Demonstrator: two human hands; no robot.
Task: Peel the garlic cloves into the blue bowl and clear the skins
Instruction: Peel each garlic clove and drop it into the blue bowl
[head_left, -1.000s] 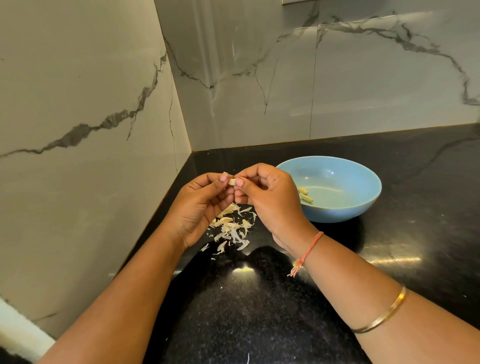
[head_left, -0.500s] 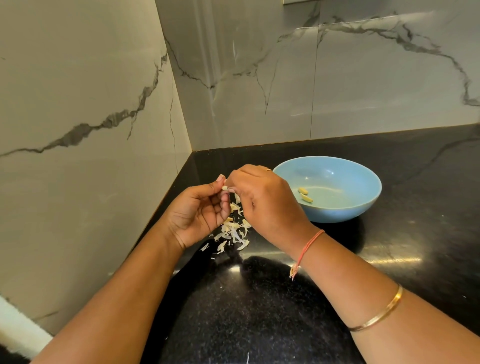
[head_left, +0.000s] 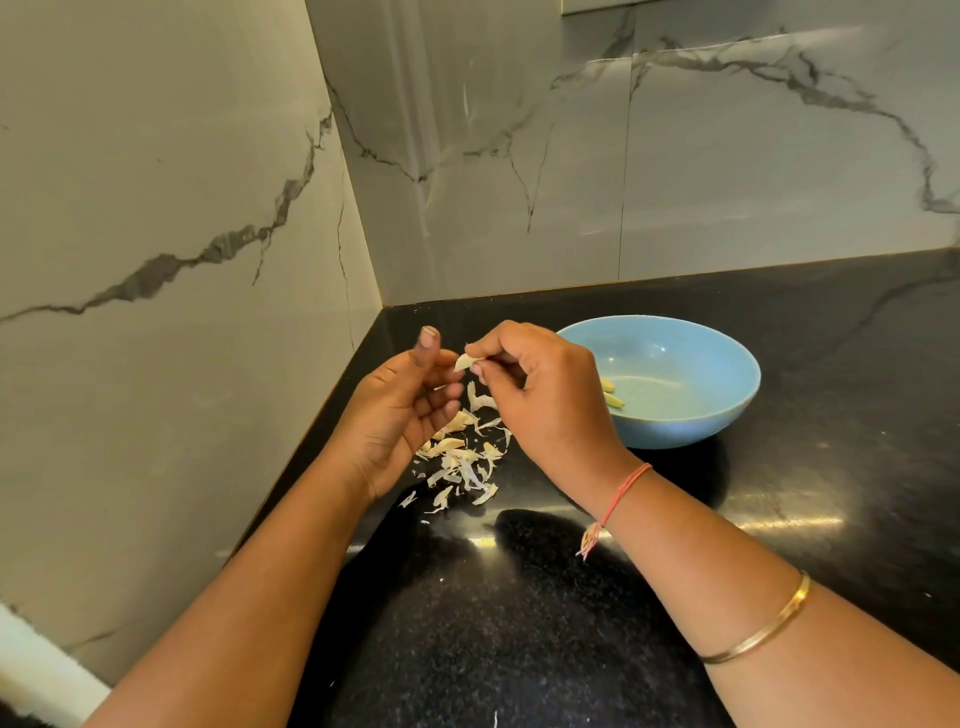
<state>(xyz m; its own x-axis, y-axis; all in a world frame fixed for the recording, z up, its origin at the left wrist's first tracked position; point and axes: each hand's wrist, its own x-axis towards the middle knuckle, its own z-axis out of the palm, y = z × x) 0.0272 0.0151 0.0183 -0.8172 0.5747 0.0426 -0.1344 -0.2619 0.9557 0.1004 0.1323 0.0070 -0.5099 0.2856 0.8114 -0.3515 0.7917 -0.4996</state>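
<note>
My right hand (head_left: 540, 400) pinches a small pale garlic clove (head_left: 463, 362) between thumb and fingertips, above the counter. Whether skin still clings to the clove is too small to tell. My left hand (head_left: 400, 415) is just left of it, thumb raised and fingers loosely curled, with nothing plainly held. Beneath both hands lies a pile of papery garlic skins (head_left: 462, 462) on the black counter (head_left: 519, 623). The blue bowl (head_left: 691, 421) stands to the right, partly behind my right hand, and two peeled cloves (head_left: 613, 399) lie inside it.
Marble-patterned walls close the corner at the left and the back. The black counter runs on to the right of the bowl and toward me. A few skin flecks (head_left: 494, 719) lie near the counter's front.
Both hands were pinching the clove together, then my right hand pulled across it. Now the hands have parted: my right hand holds the clove alone and my left hand has opened.
</note>
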